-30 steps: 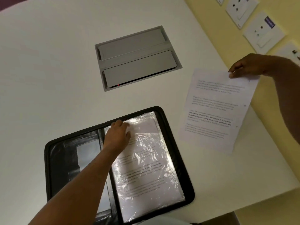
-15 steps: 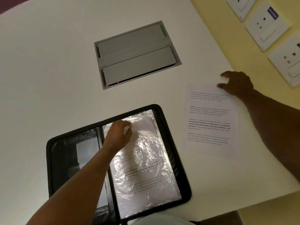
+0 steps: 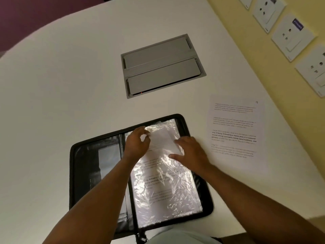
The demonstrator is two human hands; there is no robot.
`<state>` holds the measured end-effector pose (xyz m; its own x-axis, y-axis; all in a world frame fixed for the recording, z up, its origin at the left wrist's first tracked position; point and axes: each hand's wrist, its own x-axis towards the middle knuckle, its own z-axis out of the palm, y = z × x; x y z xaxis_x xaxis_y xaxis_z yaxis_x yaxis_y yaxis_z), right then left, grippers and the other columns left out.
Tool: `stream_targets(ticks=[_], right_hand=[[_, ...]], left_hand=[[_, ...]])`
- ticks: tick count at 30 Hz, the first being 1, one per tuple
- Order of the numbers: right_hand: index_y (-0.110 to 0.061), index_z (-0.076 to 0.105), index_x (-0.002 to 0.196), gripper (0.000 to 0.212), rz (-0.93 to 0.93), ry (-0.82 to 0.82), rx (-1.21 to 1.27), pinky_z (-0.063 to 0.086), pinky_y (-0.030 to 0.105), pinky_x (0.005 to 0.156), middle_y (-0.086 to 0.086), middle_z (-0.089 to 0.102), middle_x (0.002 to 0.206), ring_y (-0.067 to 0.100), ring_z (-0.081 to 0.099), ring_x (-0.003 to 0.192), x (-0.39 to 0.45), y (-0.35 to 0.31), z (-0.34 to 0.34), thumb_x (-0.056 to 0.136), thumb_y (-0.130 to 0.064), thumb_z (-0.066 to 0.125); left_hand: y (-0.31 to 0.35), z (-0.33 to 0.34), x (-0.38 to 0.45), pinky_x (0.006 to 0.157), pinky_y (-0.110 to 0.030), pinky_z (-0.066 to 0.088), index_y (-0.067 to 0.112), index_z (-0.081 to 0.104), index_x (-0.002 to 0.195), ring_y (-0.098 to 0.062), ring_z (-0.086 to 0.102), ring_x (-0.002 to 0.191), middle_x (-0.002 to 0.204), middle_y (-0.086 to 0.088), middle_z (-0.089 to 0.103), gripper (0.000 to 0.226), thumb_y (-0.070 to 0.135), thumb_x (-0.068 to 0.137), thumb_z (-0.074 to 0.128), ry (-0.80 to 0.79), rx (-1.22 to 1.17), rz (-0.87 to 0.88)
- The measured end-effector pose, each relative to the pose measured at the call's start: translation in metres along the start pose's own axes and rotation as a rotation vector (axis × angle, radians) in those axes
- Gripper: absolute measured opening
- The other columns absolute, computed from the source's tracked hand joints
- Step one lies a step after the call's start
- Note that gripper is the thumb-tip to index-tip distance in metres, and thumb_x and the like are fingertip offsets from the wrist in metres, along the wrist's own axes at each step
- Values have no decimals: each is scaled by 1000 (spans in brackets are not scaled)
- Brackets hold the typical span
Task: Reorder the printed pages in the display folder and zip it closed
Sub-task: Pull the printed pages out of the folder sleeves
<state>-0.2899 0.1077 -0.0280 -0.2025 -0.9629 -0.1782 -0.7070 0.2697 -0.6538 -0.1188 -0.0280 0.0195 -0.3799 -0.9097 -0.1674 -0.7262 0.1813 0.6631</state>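
The display folder lies open nearest the person. At the plastic sleeve's far mouth, the left hand pinches a printed page; the right hand presses flat alongside (fingers straight). The page's long axis runs away from the person, toward the grey hatch. A loose page lies right.

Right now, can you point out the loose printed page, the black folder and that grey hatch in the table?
loose printed page (image 3: 234, 127): head view, middle of the sheet.
black folder (image 3: 84, 166): head view, left inner cover.
grey hatch (image 3: 162, 77): head view, nearer flap.
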Motion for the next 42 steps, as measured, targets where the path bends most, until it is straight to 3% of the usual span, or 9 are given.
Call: stream_targets(ticks=[7, 12, 16, 20, 23, 26, 29, 35, 42], right_hand=[[-21, 47, 142, 74, -54, 284, -272, 52, 40, 89, 9, 53, 134, 27, 53, 115, -8, -34, 22, 77, -40, 78], [-16, 76, 89, 14, -119, 445, -322, 54, 39, 74, 8, 66, 114, 28, 62, 96, -7, -47, 24, 77, -23, 80], [-19, 75, 85, 4, -106, 478, -398, 49, 33, 66, 5, 66, 100, 22, 60, 84, -12, -65, 18, 83, -22, 74], [-12, 71, 84, 29, 63, 236, -114, 54, 33, 57, 2, 69, 79, 18, 65, 67, -13, -99, 11, 97, -33, 55], [-10, 69, 93, 26, 282, -42, 353, 60, 42, 72, 3, 73, 86, 20, 71, 70, -7, -130, 7, 98, -29, 52], [-17, 63, 119, 25, 267, -266, 559, 59, 37, 81, 2, 71, 105, 14, 71, 88, -7, -157, 11, 97, -20, 52], [-22, 52, 136, 40, 163, -389, 653, 53, 25, 90, -3, 65, 123, 5, 62, 107, -10, -172, 20, 97, -22, 56], [-20, 56, 131, 35, 96, -546, 743, 44, 25, 101, -4, 60, 132, 7, 55, 121, -17, -194, 47, 96, -20, 59], [-15, 64, 119, 28, 106, -124, 283, 47, 23, 91, 0, 67, 119, 15, 62, 109, -28, -157, 66, 93, -25, 62]], left_hand=[[-4, -16, -7, 102, -25, 36, 17, 69, 117, -21, 52, 127, 143, -3, 51, 25, 22, 96, 56, -84, 52, 69], [-10, -24, -13, 108, -30, 34, 22, 58, 132, -23, 44, 134, 150, -3, 42, 34, 26, 100, 49, -105, 12, 110], [-17, -31, -20, 115, -37, 27, 19, 22, 153, -20, 25, 145, 160, -3, 21, 64, 32, 98, 53, -45, -21, 41], [-7, -35, -41, 97, -33, 45, 9, 45, 136, -21, 51, 120, 135, -7, 51, 74, 59, 84, 62, 75, -178, -184], [0, -42, -58, 78, -36, 57, 4, 66, 98, -19, 68, 85, 95, -7, 71, 74, 75, 77, 56, -141, -397, -314], [-6, -53, -70, 79, -40, 59, 15, 71, 82, -14, 70, 78, 79, 1, 73, 46, 60, 80, 63, -115, -393, -290], [-19, -75, -74, 75, -33, 59, 16, 69, 91, -14, 70, 81, 85, 0, 72, 43, 58, 78, 67, -77, -383, -317], [-58, -110, -83, 67, -30, 58, 1, 70, 87, -23, 70, 76, 81, -13, 71, 16, 15, 88, 61, 48, -437, -398], [-142, -145, -82, 69, -37, 59, 3, 71, 90, -25, 68, 67, 80, -12, 71, 13, 9, 89, 59, 175, -435, -622]])
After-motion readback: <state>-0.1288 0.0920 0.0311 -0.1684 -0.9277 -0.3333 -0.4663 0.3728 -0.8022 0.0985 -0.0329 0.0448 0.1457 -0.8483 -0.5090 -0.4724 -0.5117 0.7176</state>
